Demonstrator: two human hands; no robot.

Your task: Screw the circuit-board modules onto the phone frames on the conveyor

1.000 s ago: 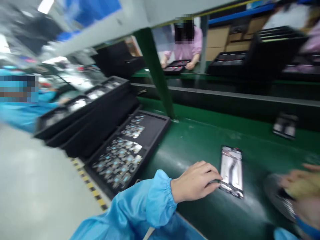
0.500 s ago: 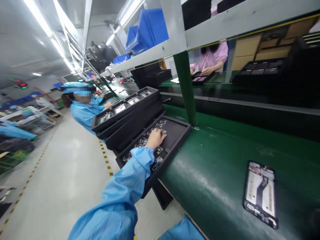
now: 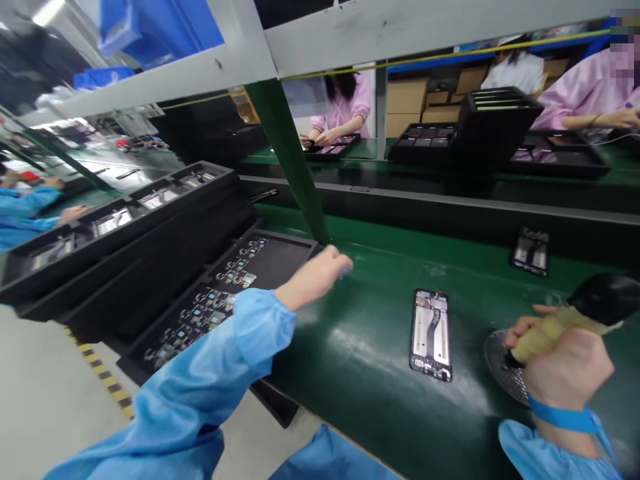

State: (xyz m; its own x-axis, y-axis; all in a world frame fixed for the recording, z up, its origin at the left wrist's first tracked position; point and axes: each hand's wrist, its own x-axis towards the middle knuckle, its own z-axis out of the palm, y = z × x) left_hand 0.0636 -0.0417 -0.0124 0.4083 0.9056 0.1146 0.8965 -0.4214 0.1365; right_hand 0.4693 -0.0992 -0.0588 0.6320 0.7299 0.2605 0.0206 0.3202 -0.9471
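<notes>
My left hand [image 3: 320,275] is closed in a pinch above the green bench, just right of the black tray [image 3: 293,238]. A small circuit board [image 3: 345,271] peeks out at its fingertips, blurred and mostly hidden. Rows of similar boards [image 3: 200,310] lie in that tray. At the right, my right hand [image 3: 567,367] is wrapped around a handheld tool [image 3: 547,331] with a tan taped grip and a black rounded end. Below the tool is a round mesh-like disc [image 3: 503,373]. Between my hands an opened phone [image 3: 431,335] lies flat on the bench.
A second phone assembly [image 3: 531,251] lies farther back on the green bench [image 3: 360,373]. Stacked black trays [image 3: 150,227] rise at the left, and a green post [image 3: 287,160] stands behind my left hand. Across the divider, people in pink [image 3: 345,107] work. A sleeve in blue [image 3: 30,207] shows far left.
The view has swung right. My left hand has left the tray and moved right over the bench with a small board. My right hand and its tool have come into view.
</notes>
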